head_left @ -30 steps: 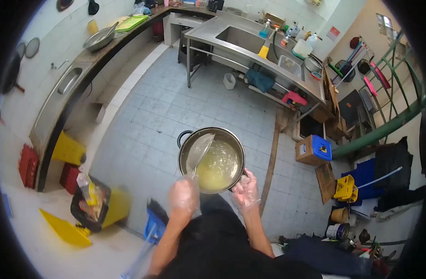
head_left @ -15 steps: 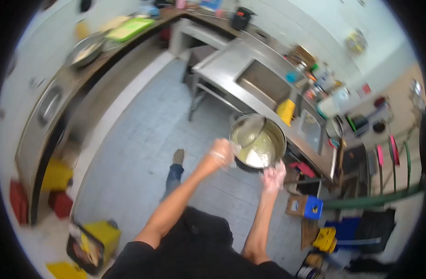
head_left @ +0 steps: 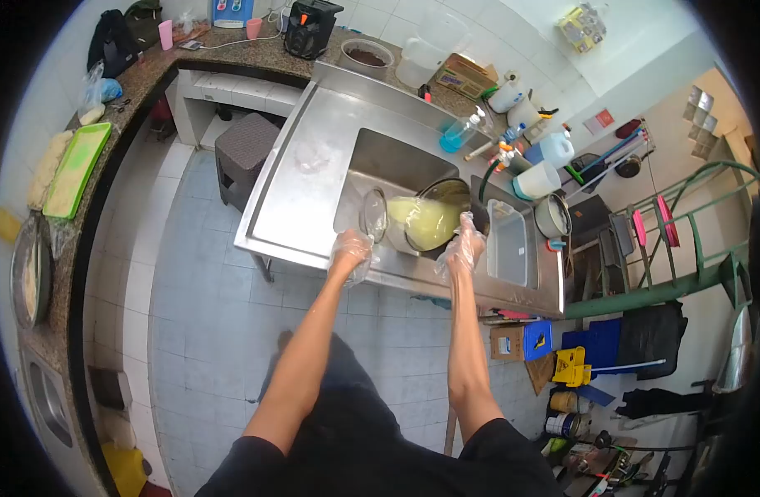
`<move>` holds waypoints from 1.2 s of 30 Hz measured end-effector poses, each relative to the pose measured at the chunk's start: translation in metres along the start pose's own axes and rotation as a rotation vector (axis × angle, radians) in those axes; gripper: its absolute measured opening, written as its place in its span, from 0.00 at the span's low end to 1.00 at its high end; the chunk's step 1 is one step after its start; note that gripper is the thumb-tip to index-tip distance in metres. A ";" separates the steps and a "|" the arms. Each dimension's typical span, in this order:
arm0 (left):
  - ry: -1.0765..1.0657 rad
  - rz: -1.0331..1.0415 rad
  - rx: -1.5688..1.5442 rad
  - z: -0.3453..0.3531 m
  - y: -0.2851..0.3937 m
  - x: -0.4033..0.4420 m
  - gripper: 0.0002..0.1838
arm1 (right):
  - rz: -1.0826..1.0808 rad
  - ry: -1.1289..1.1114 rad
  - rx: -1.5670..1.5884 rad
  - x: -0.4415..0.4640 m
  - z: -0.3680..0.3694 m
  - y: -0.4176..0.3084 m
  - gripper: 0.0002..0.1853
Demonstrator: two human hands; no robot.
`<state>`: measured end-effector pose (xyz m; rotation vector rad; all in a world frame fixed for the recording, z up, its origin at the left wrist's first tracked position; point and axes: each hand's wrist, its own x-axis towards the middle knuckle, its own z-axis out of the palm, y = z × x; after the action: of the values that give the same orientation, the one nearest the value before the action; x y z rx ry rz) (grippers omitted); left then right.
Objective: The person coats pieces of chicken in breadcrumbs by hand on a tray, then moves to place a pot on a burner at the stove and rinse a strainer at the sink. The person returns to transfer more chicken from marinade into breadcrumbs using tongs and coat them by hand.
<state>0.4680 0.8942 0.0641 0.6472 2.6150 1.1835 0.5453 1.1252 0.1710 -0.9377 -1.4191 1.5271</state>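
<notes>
In the head view, my right hand (head_left: 463,250), in a clear plastic glove, is closed on the rim of a metal pot (head_left: 453,192). The pot is tipped to the left over the steel sink (head_left: 394,159). Pale yellow liquid (head_left: 423,222) runs out of it toward the basin. My left hand (head_left: 352,253), gloved the same way, grips a round strainer (head_left: 373,214). The strainer stands on edge beside the stream, left of the pot's mouth. Whether liquid passes through its mesh I cannot tell.
A clear plastic tub (head_left: 509,244) sits in the right basin. Behind the sink are a blue soap bottle (head_left: 460,132), a cardboard box (head_left: 464,76) and a tap (head_left: 504,155). A stool (head_left: 246,157) stands left of it. A green tray (head_left: 77,170) lies on the left counter.
The pot has moved from above the floor to over the sink and tilted, with liquid now pouring out. The strainer has come off the pot's top to its left side.
</notes>
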 end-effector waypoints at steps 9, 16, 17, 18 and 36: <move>-0.281 0.105 0.264 0.045 -0.020 0.156 0.12 | -0.339 -0.079 -0.560 0.077 0.058 -0.049 0.24; -0.384 -0.141 0.270 -0.013 0.051 0.173 0.14 | -0.408 -0.162 -0.683 0.097 0.079 -0.078 0.22; -0.403 -0.105 0.309 -0.011 0.052 0.182 0.14 | -0.410 -0.188 -0.679 0.099 0.082 -0.083 0.21; -0.421 -0.080 0.344 -0.009 0.054 0.190 0.14 | -0.432 -0.179 -0.731 0.103 0.082 -0.084 0.20; -0.079 0.121 0.267 0.040 0.061 0.236 0.11 | -0.723 -0.454 -0.925 0.140 0.059 -0.013 0.19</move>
<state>0.2918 1.0666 0.0829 0.8935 2.7230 0.8233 0.4387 1.2332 0.1907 -0.4364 -2.5302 0.5037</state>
